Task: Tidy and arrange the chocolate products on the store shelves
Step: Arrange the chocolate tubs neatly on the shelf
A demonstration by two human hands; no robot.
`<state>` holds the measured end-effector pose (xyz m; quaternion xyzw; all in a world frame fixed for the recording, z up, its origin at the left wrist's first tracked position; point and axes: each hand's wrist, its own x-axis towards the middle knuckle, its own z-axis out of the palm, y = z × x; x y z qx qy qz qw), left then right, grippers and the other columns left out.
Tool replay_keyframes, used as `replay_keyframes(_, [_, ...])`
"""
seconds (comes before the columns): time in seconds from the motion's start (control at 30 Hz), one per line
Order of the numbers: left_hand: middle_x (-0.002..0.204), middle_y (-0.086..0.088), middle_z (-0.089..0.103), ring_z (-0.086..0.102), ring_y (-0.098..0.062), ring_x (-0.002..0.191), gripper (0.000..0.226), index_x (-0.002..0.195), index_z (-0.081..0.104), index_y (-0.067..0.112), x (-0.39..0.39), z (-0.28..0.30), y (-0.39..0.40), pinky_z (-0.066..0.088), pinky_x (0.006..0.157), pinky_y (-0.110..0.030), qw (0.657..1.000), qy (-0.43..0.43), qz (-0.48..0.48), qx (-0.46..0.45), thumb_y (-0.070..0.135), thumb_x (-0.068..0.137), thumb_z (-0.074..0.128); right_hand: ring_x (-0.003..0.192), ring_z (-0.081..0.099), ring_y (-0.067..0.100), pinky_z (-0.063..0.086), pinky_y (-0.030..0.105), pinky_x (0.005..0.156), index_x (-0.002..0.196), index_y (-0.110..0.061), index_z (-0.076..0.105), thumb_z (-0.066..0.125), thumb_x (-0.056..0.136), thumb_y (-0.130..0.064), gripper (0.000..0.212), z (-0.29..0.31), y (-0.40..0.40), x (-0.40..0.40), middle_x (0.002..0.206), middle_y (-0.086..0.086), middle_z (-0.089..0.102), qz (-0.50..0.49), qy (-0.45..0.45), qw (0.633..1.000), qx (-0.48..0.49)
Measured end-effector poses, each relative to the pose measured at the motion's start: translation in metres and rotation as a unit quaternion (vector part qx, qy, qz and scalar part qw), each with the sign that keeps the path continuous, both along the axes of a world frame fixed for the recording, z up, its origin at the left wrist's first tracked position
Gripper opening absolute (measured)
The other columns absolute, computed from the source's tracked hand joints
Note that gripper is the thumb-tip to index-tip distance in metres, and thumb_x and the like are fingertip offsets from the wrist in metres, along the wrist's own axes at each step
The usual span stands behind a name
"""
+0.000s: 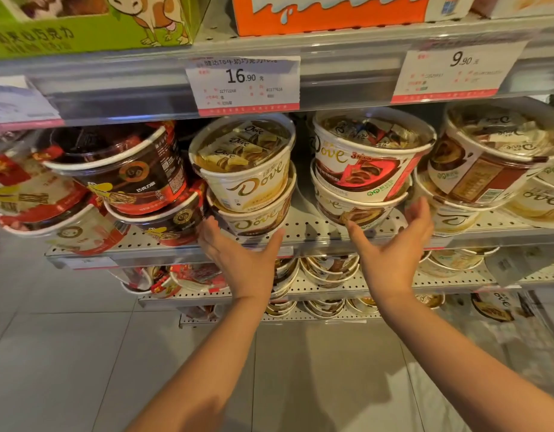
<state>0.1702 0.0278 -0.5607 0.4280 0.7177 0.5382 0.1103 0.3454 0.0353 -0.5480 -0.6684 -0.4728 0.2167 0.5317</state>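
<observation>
Round Dove chocolate tubs stand in two-high stacks on the perforated middle shelf (303, 232). A cream tub (247, 169) tops the centre stack, over a lower tub (254, 219). My left hand (238, 260) reaches up under that lower tub, fingers spread, touching its base. To the right, a white and red Dove tub (366, 160) sits on another tub (353, 210). My right hand (394, 257) is open below that stack, fingertips near its right side; contact is unclear.
Dark brown and red tubs (126, 169) crowd the left of the shelf, more Dove tubs (487, 160) the right. Price tags (244, 82) hang from the shelf above, which holds green and orange boxes. Lower shelves carry more tubs. Grey floor tiles lie below.
</observation>
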Motion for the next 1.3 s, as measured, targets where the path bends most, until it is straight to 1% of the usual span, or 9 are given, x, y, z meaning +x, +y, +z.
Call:
replay_keyframes(0.2, [0.141,-0.012,0.028,0.029,-0.023,0.131,0.126,0.14,0.015,0.005,-0.001,-0.003,0.029,0.026,0.108,-0.027,0.993,-0.107,-0.001,-0.042,0.036,0.045,0.092,0.14,0.019,0.021,0.019,0.032,0.116,0.147,-0.007,0.011,0.09,0.051,-0.038,0.128,-0.007,0.033,-0.004,0.148,0.011,0.024,0.008,0.011,0.999,-0.042])
replay_keyframes(0.53, [0.115,0.0,0.046,0.043,-0.01,0.105,0.09,0.113,0.032,0.015,-0.017,0.0,0.034,0.037,0.09,-0.023,0.995,-0.096,0.002,-0.042,0.03,0.048,0.092,0.129,0.042,0.018,0.038,0.041,0.108,0.137,-0.012,0.026,0.089,0.045,-0.049,0.118,-0.017,0.051,0.012,0.139,0.003,0.043,0.032,0.007,0.999,-0.037])
replay_keyframes(0.63, [0.108,0.005,0.045,0.043,-0.009,0.102,0.087,0.108,0.03,0.017,-0.027,0.0,0.03,0.037,0.086,-0.018,0.995,-0.077,-0.035,-0.051,0.03,0.049,0.092,0.124,0.045,0.011,0.038,0.031,0.106,0.134,-0.014,0.028,0.09,0.048,-0.041,0.11,-0.015,0.049,0.021,0.133,-0.005,0.046,0.073,0.012,0.997,-0.029])
replay_keyframes(0.77, [0.11,0.01,0.045,0.043,-0.005,0.104,0.088,0.115,0.032,0.018,-0.045,-0.001,0.029,0.03,0.07,0.006,0.988,-0.08,-0.107,-0.075,0.025,0.05,0.092,0.117,0.041,0.001,0.032,0.013,0.096,0.135,-0.015,0.027,0.089,0.055,-0.027,0.102,-0.011,0.046,0.034,0.123,-0.014,0.042,0.147,0.006,0.989,-0.027])
replay_keyframes(0.9, [0.13,0.005,0.051,0.046,-0.01,0.122,0.11,0.134,0.031,0.019,-0.06,-0.005,0.034,0.039,0.102,-0.025,0.979,-0.101,-0.15,-0.091,0.034,0.045,0.092,0.114,0.036,-0.006,0.031,0.0,0.089,0.141,-0.015,0.024,0.088,0.058,-0.022,0.105,-0.011,0.05,0.043,0.119,-0.024,0.036,0.181,0.006,0.983,-0.038])
replay_keyframes(0.97, [0.136,0.005,0.047,0.043,-0.01,0.127,0.109,0.138,0.028,0.023,-0.057,-0.007,0.031,0.036,0.109,-0.035,0.976,-0.116,-0.165,-0.088,0.034,0.049,0.091,0.116,0.037,-0.006,0.031,-0.004,0.087,0.143,-0.016,0.021,0.088,0.058,-0.022,0.108,-0.013,0.048,0.043,0.123,-0.023,0.037,0.19,0.019,0.981,-0.041])
replay_keyframes(1.07, [0.146,-0.002,0.032,0.031,-0.012,0.134,0.117,0.145,0.013,0.021,-0.042,-0.017,0.023,0.027,0.114,-0.034,0.983,-0.116,-0.125,-0.067,0.029,0.056,0.089,0.126,0.036,0.001,0.03,0.011,0.104,0.144,-0.017,0.017,0.09,0.052,-0.028,0.118,-0.021,0.039,0.034,0.134,-0.014,0.036,0.17,0.014,0.985,-0.036])
replay_keyframes(1.17, [0.145,-0.009,0.019,0.018,-0.007,0.13,0.127,0.144,0.008,0.008,-0.019,-0.02,0.019,0.017,0.108,-0.019,0.993,-0.086,-0.063,-0.058,0.031,0.05,0.091,0.137,0.029,0.013,0.027,0.033,0.115,0.145,-0.014,0.015,0.091,0.042,-0.045,0.132,-0.03,0.034,0.015,0.146,0.0,0.031,0.102,0.002,0.995,-0.013])
replay_keyframes(1.3, [0.138,-0.011,0.019,0.019,-0.017,0.129,0.132,0.139,0.013,0.005,-0.003,-0.017,0.031,0.017,0.106,-0.024,0.994,-0.08,-0.022,-0.07,0.042,0.04,0.092,0.14,0.024,0.02,0.023,0.036,0.116,0.147,-0.013,0.01,0.09,0.042,-0.048,0.137,-0.029,0.039,-0.008,0.149,0.006,0.026,0.027,0.027,0.999,-0.021])
